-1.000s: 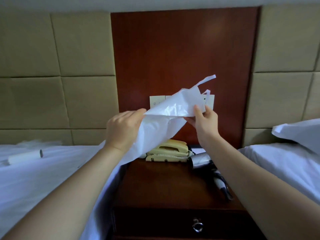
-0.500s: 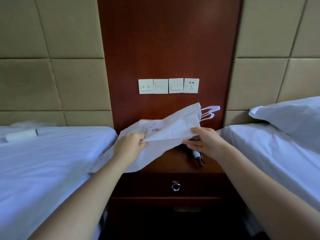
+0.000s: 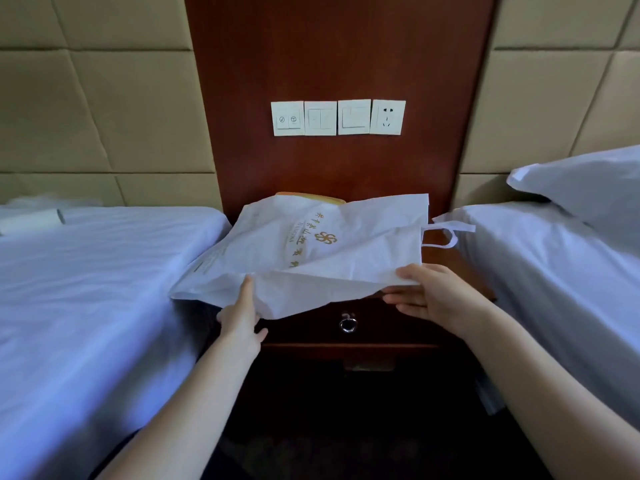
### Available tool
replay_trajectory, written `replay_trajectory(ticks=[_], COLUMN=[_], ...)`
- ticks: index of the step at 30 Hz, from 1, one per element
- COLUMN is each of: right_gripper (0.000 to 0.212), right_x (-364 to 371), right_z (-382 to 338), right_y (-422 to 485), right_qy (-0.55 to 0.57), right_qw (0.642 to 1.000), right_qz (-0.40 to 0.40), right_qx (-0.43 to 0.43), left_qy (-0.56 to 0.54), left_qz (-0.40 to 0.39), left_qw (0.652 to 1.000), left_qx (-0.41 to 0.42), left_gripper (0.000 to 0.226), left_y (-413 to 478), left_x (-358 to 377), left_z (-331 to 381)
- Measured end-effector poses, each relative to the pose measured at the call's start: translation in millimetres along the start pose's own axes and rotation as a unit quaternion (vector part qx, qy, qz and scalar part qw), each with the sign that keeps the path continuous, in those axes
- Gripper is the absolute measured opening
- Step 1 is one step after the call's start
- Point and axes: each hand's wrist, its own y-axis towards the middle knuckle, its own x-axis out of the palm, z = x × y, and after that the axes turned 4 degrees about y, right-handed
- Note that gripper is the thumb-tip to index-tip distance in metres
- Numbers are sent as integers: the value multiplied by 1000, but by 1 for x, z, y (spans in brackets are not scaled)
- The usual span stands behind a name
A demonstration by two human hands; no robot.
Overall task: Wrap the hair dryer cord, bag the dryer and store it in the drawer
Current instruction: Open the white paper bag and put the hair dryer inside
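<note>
Pinching the bag (image 3: pixel 311 244) by its handle end, the right hand (image 3: pixel 440 299) leads; the bag lies crosswise over the nightstand (image 3: pixel 446 265). The left hand (image 3: pixel 242 320) rests a straight finger (image 3: pixel 247 289) on it. No dryer shows.

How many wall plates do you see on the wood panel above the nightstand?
4, in one row on the wood panel: switch plates first, second and third from the left, socket plate at the right end. The white bag lies lower, clear of them.
</note>
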Motion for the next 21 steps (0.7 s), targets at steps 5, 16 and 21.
replay_trajectory(ticks=[5,16,21], right_gripper=[13,45,42], right_x=[-1,-12,-12], right_z=[3,6,6], right_y=[6,9,11], right_qy=[18,-152,-148], right_qw=[1000,986,983], right_qz=[-5,-64,-79], right_qx=[-15,21,70], left_qy=[27,145,144], left_qz=[81,48,-5], left_qw=[995,988,987], left_qx=[-45,27,65], left_gripper=[91,83,46], left_y=[20,38,45], left_x=[-3,1,8], left_z=[20,50,59])
